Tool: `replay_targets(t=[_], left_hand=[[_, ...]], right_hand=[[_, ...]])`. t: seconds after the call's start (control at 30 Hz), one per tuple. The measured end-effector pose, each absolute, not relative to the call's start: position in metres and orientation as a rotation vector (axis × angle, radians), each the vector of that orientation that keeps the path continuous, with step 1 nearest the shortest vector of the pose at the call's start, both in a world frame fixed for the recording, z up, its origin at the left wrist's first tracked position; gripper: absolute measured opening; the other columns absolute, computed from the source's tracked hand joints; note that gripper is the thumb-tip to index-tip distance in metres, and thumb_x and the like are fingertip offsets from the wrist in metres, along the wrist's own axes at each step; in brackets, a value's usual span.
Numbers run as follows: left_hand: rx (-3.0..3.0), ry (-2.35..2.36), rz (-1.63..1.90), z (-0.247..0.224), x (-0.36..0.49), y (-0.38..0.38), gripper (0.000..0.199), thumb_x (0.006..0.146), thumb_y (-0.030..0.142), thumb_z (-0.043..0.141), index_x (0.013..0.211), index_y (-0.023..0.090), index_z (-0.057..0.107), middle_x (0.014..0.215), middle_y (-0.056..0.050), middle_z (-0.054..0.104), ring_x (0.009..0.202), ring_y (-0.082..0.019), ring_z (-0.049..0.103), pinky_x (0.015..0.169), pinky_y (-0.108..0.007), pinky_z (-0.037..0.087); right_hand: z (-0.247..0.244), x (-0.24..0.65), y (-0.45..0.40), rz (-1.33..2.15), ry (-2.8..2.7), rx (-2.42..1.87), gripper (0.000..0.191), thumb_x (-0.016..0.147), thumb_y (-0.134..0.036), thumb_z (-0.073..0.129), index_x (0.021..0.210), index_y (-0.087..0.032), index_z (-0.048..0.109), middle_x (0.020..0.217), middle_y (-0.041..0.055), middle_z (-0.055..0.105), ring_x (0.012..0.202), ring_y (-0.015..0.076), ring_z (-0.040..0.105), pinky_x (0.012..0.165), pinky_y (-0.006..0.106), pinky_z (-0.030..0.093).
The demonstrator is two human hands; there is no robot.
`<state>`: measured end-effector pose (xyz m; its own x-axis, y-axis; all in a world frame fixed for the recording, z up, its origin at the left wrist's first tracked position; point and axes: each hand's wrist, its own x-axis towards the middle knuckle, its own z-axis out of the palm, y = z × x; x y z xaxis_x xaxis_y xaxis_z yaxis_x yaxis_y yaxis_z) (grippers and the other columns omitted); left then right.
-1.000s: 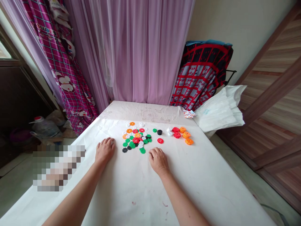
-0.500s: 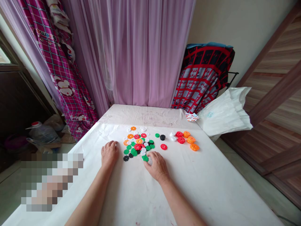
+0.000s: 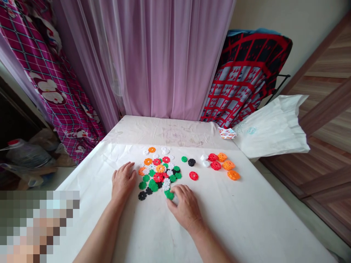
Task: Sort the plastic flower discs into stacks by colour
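Note:
Before me lies a loose pile of notched plastic discs, flower-shaped, in red [image 3: 158, 177], green [image 3: 154, 186], white [image 3: 166, 184], orange [image 3: 160, 168] and black [image 3: 142, 195]. My left hand [image 3: 123, 179] rests on the table left of the pile, fingers stretched out and holding nothing. At the pile's near right edge is my right hand [image 3: 186, 206], with thumb and forefinger apart around the rim of a green disc [image 3: 169, 194]. That disc lies on the table; whether the fingertips touch it is unclear.
Right of the pile lie a single red disc [image 3: 193, 176], a green disc [image 3: 184, 159], black discs [image 3: 191, 162] and groups of white, red and orange discs [image 3: 228, 165]. A folded paper box [image 3: 227, 133] and a white bag [image 3: 274, 128] stand at the table's right edge.
The head view has shifted slightly, so the table looks nearer. My right thumb and forefinger stay by the green disc, and my left hand stays beside the pile. The discs keep their arrangement.

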<state>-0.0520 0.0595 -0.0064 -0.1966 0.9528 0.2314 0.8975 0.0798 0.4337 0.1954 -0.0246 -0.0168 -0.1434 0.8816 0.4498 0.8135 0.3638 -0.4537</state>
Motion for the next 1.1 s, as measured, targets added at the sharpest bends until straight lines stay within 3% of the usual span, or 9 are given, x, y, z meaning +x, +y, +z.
replay_targets(t=[0.13, 0.3, 0.47, 0.67, 1.1], left_hand=[[1.905, 2.225, 0.746, -0.005, -0.051, 0.059, 0.041, 0.090, 0.033, 0.041, 0.123, 0.025, 0.063, 0.138, -0.008, 0.061, 0.128, -0.027, 0.054, 0.115, -0.051, 0.030], [1.897, 2.206, 0.711, -0.005, -0.052, 0.059, 0.041, 0.090, 0.033, 0.041, 0.124, 0.024, 0.063, 0.139, -0.008, 0.060, 0.131, -0.026, 0.051, 0.116, -0.051, 0.028], [1.910, 2.208, 0.731, -0.005, -0.051, 0.059, 0.039, 0.089, 0.032, 0.044, 0.122, 0.026, 0.063, 0.138, -0.007, 0.061, 0.131, -0.026, 0.050, 0.115, -0.049, 0.029], [1.931, 2.195, 0.702, -0.006, -0.052, 0.059, 0.038, 0.090, 0.032, 0.044, 0.123, 0.025, 0.063, 0.139, -0.007, 0.060, 0.132, -0.026, 0.049, 0.115, -0.050, 0.029], [1.963, 2.218, 0.687, -0.004, -0.052, 0.058, 0.037, 0.090, 0.032, 0.046, 0.121, 0.026, 0.064, 0.138, -0.006, 0.061, 0.131, -0.026, 0.051, 0.113, -0.049, 0.032]], right_hand=[[-0.019, 0.200, -0.023, 0.153, -1.916, -1.381, 0.010, 0.085, -0.021, 0.056, 0.095, -0.022, 0.058, 0.095, 0.0043, 0.065, 0.092, 0.0198, 0.059, 0.082, 0.032, 0.045], [-0.016, 0.220, -0.003, -0.059, -1.854, -1.458, 0.023, 0.093, -0.028, 0.048, 0.110, -0.021, 0.062, 0.115, 0.0097, 0.065, 0.110, 0.0230, 0.056, 0.095, 0.037, 0.042], [0.001, 0.258, 0.037, -0.153, -1.652, -1.750, 0.032, 0.089, -0.028, 0.050, 0.117, -0.019, 0.061, 0.125, 0.0131, 0.063, 0.118, 0.0264, 0.054, 0.098, 0.039, 0.040], [0.012, 0.275, 0.073, 0.134, -1.549, -2.123, 0.054, 0.080, -0.032, 0.063, 0.132, -0.020, 0.049, 0.126, 0.0091, 0.065, 0.106, 0.0230, 0.062, 0.086, 0.033, 0.045], [0.019, 0.268, 0.095, 0.042, -1.763, -2.358, 0.049, 0.086, -0.031, 0.056, 0.133, -0.018, 0.051, 0.104, 0.0130, 0.072, 0.101, 0.0267, 0.064, 0.076, 0.033, 0.043]])
